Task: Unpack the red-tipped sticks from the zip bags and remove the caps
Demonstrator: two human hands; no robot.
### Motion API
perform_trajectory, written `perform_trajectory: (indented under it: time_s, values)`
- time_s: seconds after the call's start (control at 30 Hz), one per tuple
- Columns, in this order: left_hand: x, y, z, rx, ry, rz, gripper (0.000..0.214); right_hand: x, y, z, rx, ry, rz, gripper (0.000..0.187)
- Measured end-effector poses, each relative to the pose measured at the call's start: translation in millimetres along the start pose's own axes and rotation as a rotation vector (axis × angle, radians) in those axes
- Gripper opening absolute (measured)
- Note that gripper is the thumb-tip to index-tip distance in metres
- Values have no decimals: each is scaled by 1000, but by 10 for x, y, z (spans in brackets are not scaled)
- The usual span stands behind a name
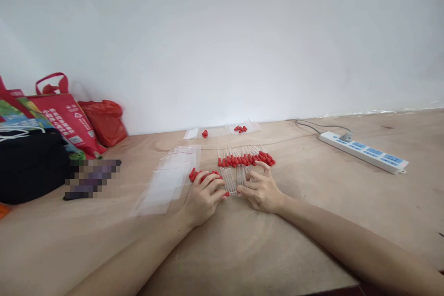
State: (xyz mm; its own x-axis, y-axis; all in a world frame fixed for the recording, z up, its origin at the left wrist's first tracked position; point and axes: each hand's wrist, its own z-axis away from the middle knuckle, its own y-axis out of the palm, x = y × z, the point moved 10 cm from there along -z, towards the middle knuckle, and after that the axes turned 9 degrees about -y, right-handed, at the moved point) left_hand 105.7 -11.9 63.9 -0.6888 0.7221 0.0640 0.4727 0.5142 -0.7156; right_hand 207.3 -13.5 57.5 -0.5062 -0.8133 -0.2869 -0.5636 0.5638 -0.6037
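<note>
My left hand (205, 198) is closed, thumb and forefinger pinching a small red rubber bulb (227, 194). A thin clear tube (233, 193) lies between my hands, one end at that bulb and the other in the closed fingertips of my right hand (261, 193). Whether the tube sits inside the bulb I cannot tell. Loose red bulbs (193, 175) lie under and beside my left fingers. Just beyond the hands are loose clear tubes (228, 178). Behind them stretches a row of droppers (239, 160), red bulbs toward me and clear tubes pointing at the wall.
Flat clear zip bags (166, 175) lie left of my hands. Farther back, a bag (218, 132) has red-bulbed pieces on it or in it. A white power strip (362, 152) with a plug stands right. Red bags (69, 118) and a black bag (33, 164) crowd the left.
</note>
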Motion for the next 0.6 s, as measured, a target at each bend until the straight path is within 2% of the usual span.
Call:
perform_trajectory:
  time_s: [0.17, 0.27, 0.43, 0.53, 0.6]
  values:
    - [221, -110, 62, -37, -105, 24, 15, -395, -77, 146, -11, 239, -1, 15]
    - [350, -110, 53, -48, -182, 94, 19, -449, 3, 130, 8, 295, -5, 16]
    - [898, -134, 67, -108, -524, 92, 26, -439, 235, 82, 112, 364, -10, 24]
    - [1213, -60, 151, -70, -697, 139, 28, -462, 235, 81, 63, 407, -20, 16]
    - [1351, 6, 210, -47, -783, 165, 29, -455, 233, 76, 39, 406, -23, 14]
